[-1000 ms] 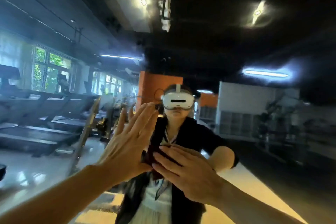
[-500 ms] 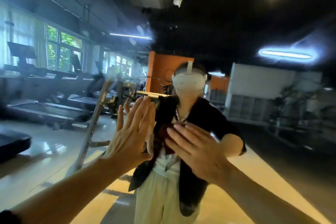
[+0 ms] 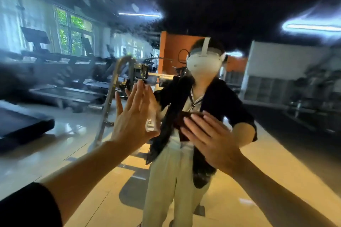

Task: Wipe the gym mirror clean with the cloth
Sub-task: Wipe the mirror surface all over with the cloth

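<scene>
Dark maroon was the colour of the cloth (image 3: 181, 120), a small bunched pad that we saw only in part, its lower end hidden under our right hand (image 3: 209, 139). That hand lay over it with straight fingers (image 3: 195, 125) spread flat, pressing the cloth against the mirror (image 3: 276, 153) roughly at the centre of the view, where the reflected person's chest showed. The visible part of the cloth ran mostly left to right under the fingertips, though blur kept us from telling its true long axis or which way it pointed. Our right fingers aimed up and to the left.

Our left hand (image 3: 133, 118) was wide open, palm toward the glass, fingers straight and close together and pointing upward, thumb out to the side. It held nothing, and we could not tell whether it actually touched the mirror or stood just off it. It sat just beside the cloth hand, to the left, the two apart.

No containers were visible to us anywhere.

The mirror filled nearly the whole view. Its surface looked hazy and smeared toward the upper left, with pale streaks across the reflected ceiling. In the glass we saw treadmills (image 3: 60, 79) lined along bright windows (image 3: 73, 33), an orange pillar (image 3: 171, 53), a glossy pale floor (image 3: 55, 143), and a white headset (image 3: 203, 64) worn by the reflected person
</scene>
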